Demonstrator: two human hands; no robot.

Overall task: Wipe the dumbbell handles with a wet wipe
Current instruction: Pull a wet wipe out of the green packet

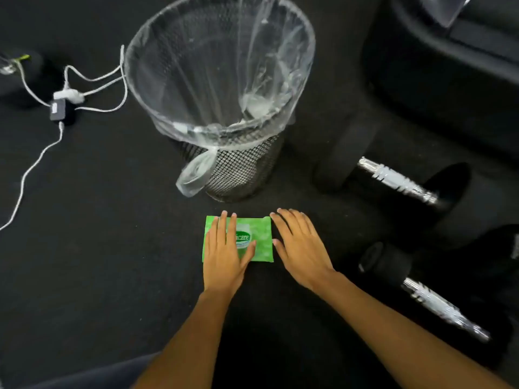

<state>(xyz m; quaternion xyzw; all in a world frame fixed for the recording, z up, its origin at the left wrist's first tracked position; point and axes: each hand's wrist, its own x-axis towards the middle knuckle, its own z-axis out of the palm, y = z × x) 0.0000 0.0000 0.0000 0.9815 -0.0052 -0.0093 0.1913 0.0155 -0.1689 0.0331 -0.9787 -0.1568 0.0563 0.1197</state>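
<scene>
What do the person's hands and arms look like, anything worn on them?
Both the left hand and the right hand are bare: no gloves, rings, watch or bracelets show. The forearms are uncovered too, with no sleeve in view.

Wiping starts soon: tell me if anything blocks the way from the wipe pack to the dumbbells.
Nothing visible does. The left hand rests flat on the green wet wipe pack; beyond the right hand, only bare floor reaches the far dumbbell and near dumbbell.

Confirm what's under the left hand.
The green wipe pack, with the left hand spread flat over it. The hand hides the pack's left part and some of its label.
</scene>
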